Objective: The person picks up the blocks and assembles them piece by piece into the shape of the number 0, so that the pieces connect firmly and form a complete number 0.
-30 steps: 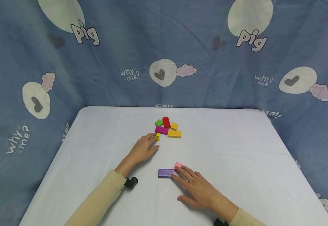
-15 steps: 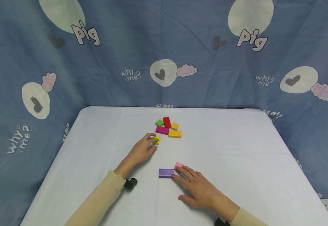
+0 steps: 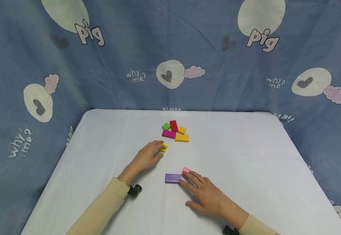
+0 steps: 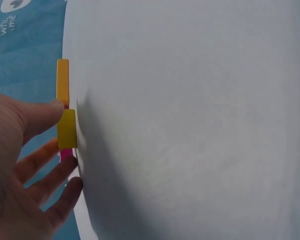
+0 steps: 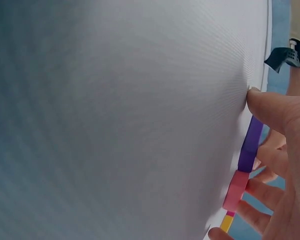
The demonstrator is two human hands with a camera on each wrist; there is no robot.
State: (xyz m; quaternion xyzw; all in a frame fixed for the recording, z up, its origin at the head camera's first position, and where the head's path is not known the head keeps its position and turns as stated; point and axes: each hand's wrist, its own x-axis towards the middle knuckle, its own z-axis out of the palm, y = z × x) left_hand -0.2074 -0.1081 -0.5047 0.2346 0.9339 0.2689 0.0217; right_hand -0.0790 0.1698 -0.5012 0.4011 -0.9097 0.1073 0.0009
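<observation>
My left hand (image 3: 147, 156) rests its fingertips on a small yellow block (image 3: 165, 148), just in front of a cluster of blocks. Its thumb lies beside that yellow block (image 4: 67, 129), and the fingers are loosely extended. My right hand (image 3: 208, 197) is spread low over the cloth. One fingertip touches a small pink block (image 3: 185, 170), another the right end of a long purple block (image 3: 172, 178). The right wrist view shows the pink block (image 5: 236, 191) against the end of the purple block (image 5: 250, 145), with the thumb apart from both.
Behind the left hand lie a magenta block (image 3: 169, 134), a red block (image 3: 173, 126), a green block (image 3: 166, 126), a small orange block (image 3: 182, 130) and a long orange block (image 3: 182, 138). A white cloth covers the table (image 3: 241, 156). Blue patterned fabric (image 3: 211, 91) hangs behind.
My left hand has drawn the yellow block away from the cluster toward me, and the block has turned a little. The right hand stays in place on the pink and purple blocks.
</observation>
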